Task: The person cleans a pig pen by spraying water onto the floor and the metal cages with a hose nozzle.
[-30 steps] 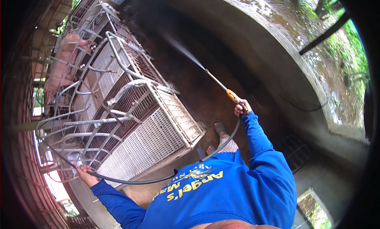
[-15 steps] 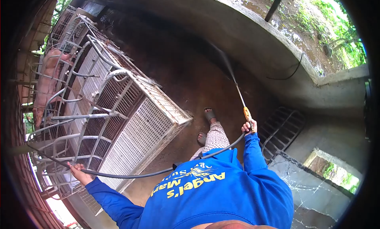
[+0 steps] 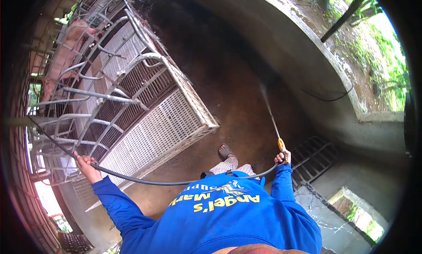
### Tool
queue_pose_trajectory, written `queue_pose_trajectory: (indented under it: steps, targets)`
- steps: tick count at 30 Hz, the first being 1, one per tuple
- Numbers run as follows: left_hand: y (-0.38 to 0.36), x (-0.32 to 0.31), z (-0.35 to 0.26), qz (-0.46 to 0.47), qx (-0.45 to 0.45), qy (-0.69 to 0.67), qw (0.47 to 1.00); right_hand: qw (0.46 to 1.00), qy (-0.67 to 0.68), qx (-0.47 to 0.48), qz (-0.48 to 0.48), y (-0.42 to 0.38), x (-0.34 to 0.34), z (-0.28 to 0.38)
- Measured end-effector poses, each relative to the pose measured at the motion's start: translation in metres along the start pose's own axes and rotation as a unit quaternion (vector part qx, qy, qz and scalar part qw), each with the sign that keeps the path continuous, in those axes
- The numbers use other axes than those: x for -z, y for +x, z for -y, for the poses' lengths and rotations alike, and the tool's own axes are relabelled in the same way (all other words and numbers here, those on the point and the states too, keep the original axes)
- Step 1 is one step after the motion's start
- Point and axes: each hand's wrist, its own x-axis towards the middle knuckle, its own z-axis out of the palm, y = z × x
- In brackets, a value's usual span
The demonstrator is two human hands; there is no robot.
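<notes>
My right hand (image 3: 282, 157) is wrapped round the grip of a pressure washer gun (image 3: 281, 144) with an orange body. Its thin metal lance (image 3: 273, 122) points forward, and a fine spray leaves the tip towards the wet floor beside the wall. From the gun, a dark hose (image 3: 176, 182) sags across the front of my blue top to the left. There my left hand (image 3: 86, 163) grips the hose, fingers closed round it. Beyond that hand the hose runs up past the metal bars.
A raised pen (image 3: 206, 122) with slatted flooring and bent metal bars stands on the left. A pig (image 3: 66, 60) is behind the bars. A concrete wall (image 3: 307, 74) curves along the right, and a metal grate (image 3: 314, 159) lies near its foot.
My view has shifted, and the pen sits further right in it. The lance still sprays, now pointing slightly lower in view. Both hands keep their hold; only one foot shows now.
</notes>
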Motion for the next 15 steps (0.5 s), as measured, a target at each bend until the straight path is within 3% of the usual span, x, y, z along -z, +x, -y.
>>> queue_pose_trajectory:
  steps: [3,5,9,13,15]
  targets:
    - [-0.003,0.008,-0.001,-0.015,-0.008,0.022,1.000,0.991,-0.054,-0.088,0.084,0.028,-0.025,0.011]
    - [-0.008,0.004,-0.009,-0.016,-0.002,0.032,0.999,0.982,-0.114,-0.125,0.078,0.044,-0.062,0.015]
    - [-0.016,-0.001,-0.025,-0.010,-0.008,0.054,0.998,0.963,-0.138,-0.137,0.186,0.095,-0.106,0.008]
    - [-0.032,-0.018,-0.058,-0.017,-0.018,0.046,0.999,0.958,-0.166,-0.135,0.189,0.126,-0.154,-0.001]
    - [-0.047,-0.032,-0.071,-0.072,-0.012,0.072,0.995,0.944,-0.185,-0.158,0.223,0.150,-0.181,-0.008]
